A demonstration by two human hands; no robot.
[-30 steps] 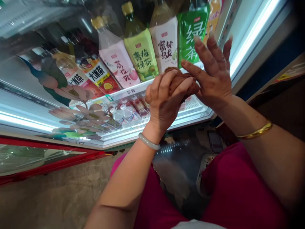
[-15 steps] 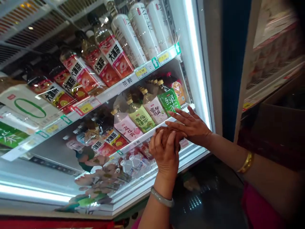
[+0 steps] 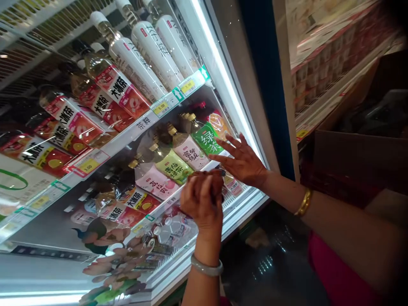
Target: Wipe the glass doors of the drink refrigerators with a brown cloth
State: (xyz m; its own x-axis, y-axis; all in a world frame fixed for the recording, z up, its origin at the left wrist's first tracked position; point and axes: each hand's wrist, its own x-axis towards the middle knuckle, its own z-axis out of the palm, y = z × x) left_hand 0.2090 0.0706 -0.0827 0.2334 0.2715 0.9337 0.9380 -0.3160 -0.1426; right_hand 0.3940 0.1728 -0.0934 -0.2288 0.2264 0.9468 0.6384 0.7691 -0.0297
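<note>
My left hand [image 3: 203, 204], with a pale grey bangle at its wrist, has its fingers wrapped round a reddish-brown crumpled thing [image 3: 214, 180] that looks like a cloth. Just to the right, my right hand [image 3: 245, 165] is spread with nothing in it, a gold bracelet on its wrist. Both are in front of a lit drinks fridge. Behind the right fingertips stands a green tea bottle [image 3: 207, 138]. Left of it are a pale pink-labelled bottle [image 3: 192, 153] and a light green one [image 3: 174, 165]. Whether the right fingertips touch the glass, I cannot tell.
Iced tea bottles [image 3: 119, 89] and tall white bottles [image 3: 156, 44] fill the upper shelf. Flower decals [image 3: 111, 265] mark the glass at lower left. A bright light strip [image 3: 223, 63] runs down the right side. Further right is an open cardboard box [image 3: 347, 148].
The camera view has swung to the right, so the fridge and hands sit further left. My right hand has drawn slightly away from the brown thing; my left hand still grips it.
</note>
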